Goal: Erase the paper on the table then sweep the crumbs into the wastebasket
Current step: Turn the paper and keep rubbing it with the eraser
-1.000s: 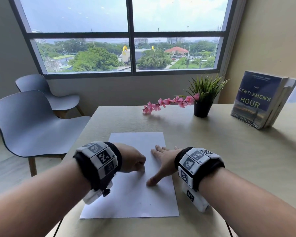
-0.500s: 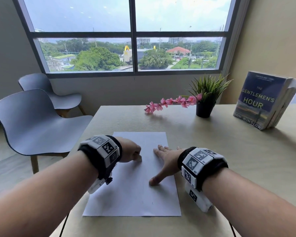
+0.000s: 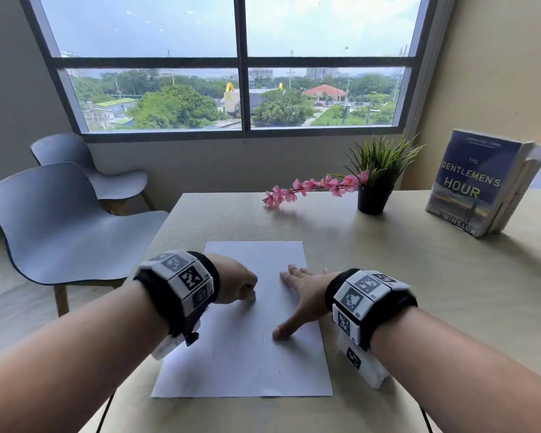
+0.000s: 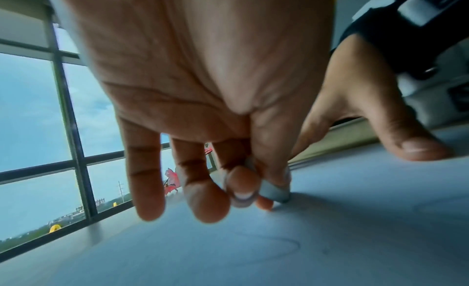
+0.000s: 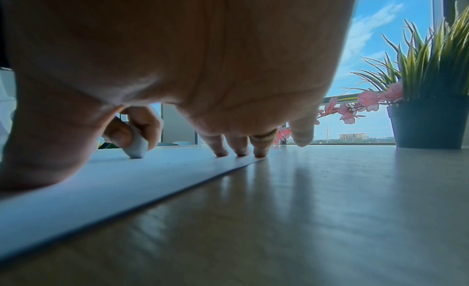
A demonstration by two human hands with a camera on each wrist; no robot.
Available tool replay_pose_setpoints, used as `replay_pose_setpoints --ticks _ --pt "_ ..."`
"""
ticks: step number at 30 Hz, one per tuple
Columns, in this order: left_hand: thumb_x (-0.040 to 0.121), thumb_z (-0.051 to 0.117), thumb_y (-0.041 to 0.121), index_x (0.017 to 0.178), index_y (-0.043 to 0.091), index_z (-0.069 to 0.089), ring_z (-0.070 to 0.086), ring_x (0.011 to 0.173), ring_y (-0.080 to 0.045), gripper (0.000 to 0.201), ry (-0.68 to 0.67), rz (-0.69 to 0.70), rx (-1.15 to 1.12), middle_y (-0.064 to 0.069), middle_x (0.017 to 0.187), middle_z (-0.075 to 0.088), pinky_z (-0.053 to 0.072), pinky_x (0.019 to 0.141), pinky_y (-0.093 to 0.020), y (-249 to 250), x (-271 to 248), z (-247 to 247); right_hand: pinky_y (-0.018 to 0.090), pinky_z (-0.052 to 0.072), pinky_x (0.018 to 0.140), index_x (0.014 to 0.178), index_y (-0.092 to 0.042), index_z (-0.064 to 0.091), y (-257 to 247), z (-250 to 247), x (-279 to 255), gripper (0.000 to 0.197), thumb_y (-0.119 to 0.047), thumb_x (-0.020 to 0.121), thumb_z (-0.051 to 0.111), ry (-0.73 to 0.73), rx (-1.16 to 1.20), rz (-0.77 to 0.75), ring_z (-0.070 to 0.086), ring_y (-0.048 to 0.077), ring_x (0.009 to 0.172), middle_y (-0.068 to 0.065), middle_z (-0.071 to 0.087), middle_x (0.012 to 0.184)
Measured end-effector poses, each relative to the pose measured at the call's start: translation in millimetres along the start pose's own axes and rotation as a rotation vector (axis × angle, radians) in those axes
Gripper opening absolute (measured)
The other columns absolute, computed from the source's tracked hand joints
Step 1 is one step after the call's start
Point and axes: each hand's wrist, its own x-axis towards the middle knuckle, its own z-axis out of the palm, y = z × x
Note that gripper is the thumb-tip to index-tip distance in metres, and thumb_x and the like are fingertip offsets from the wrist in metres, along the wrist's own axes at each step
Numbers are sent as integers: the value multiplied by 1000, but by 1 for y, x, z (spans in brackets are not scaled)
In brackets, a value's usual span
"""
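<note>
From the head view, the paper (image 3: 241, 323) lies flat on the table (image 3: 419, 292), right in front of the person. It looks thin, light and floppy, so it would likely slide or wrinkle if nothing held it down. The left hand (image 3: 235, 279) sits on the paper at about 9 o'clock from its middle, fingers curled tight. The right hand (image 3: 303, 295) lies flat at about 3 o'clock, fingers spread, pressing the sheet still. No wastebasket shows in this view.

From the left wrist view, the left hand pinches a small pale eraser (image 4: 272, 192) between thumb and finger. The eraser's bottom corner touches the paper (image 4: 330, 240). It looks small and a bit squashy, so a grip close to its tip is probably best. Faint pencil lines (image 4: 279, 248) lie on the sheet at 6 o'clock from the eraser.

From the right wrist view, the right hand's fingertips (image 5: 241, 149) press down near the paper's right edge (image 5: 152, 192). The palm is open and holds nothing. The eraser (image 5: 137, 146) stands on the sheet at 9 o'clock from those fingertips.
</note>
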Motion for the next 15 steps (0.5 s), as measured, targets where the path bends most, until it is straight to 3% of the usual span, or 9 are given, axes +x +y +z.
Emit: replay_pose_setpoints --ticks 5,11,15 --pt "99 36 44 115 19 54 55 108 -26 35 16 -85 -4 -2 119 61 34 74 -27 -8 1 -3 44 1 120 154 -25 -4 0 0 -2 126 -80 62 63 -6 8 2 -4 11 149 -6 -11 162" --pt "99 36 44 111 21 54 56 102 -26 32 -7 -10 -15 -2 114 61 34 73 -29 1 -6 3 45 2 120 154 -25 -5 0 0 -2 126 -80 62 62 -11 4 6 -4 11 149 -6 -11 162" --pt "99 35 46 113 20 54 56 105 -25 36 11 -62 -8 -1 116 61 33 73 -27 -4 -7 -1 44 0 120 154 -24 -5 -1 -1 -3 126 -79 63 63 -10 7 5 -4 11 149 -5 -11 162"
